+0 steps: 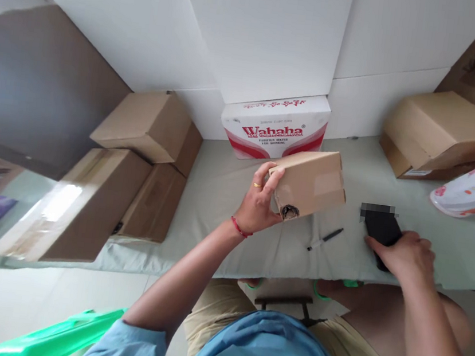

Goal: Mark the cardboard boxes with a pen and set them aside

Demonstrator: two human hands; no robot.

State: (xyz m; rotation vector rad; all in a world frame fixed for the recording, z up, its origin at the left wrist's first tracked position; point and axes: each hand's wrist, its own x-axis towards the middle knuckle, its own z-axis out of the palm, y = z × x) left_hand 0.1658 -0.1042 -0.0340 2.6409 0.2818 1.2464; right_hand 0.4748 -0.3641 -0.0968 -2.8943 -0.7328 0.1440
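Note:
A small brown cardboard box (314,184) is tilted up above the table, its left end gripped between the thumb and fingers of my left hand (259,201). A dark round mark shows on its near lower corner. My right hand (412,257) is closed around the lower part of a black smartphone (382,227) at the table's right front. Pixelation covers the phone's top end. Between my two hands, a pen (325,239) with a black cap lies on the pale green tablecloth (210,221).
A white and red Wahaba carton (275,131) stands against white panels at the back. Brown cardboard boxes are stacked at the left (144,126). Another brown box (446,134) and an orange-white cylindrical container (470,189) stand at the right. A green plastic stool (63,330) is below the table.

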